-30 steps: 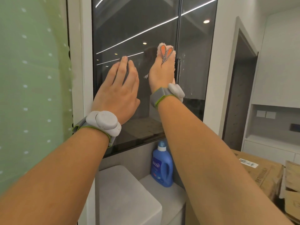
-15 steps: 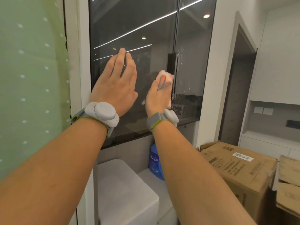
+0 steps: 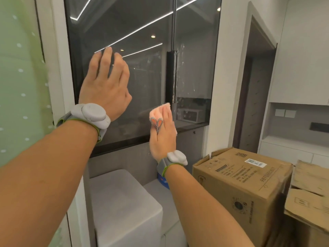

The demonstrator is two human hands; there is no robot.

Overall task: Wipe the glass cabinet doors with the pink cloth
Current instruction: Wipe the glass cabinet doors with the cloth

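Two dark glass cabinet doors fill the upper middle: a wide left door (image 3: 142, 32) and a narrower right door (image 3: 195, 59), with a black handle strip (image 3: 170, 75) between them. My left hand (image 3: 105, 86) lies flat on the left door, fingers straight and pointing up. My right hand (image 3: 162, 138) presses the pink cloth (image 3: 161, 110) flat against the lower right part of the left door, near its bottom edge. The cloth's cord loop sits over the back of my fingers. Most of the cloth is hidden under that hand.
A cardboard box (image 3: 245, 184) stands at the lower right, with flattened cardboard (image 3: 309, 193) beside it. Below the doors sit a white appliance top (image 3: 124, 202) and a blue bottle (image 3: 162, 180), mostly hidden by my right arm. A green frosted panel (image 3: 21, 86) lines the left. A dark doorway (image 3: 254, 95) opens at the right.
My right hand has slid the cloth down the left door from beside the handle to near the bottom edge. My left hand has stayed flat on the glass.
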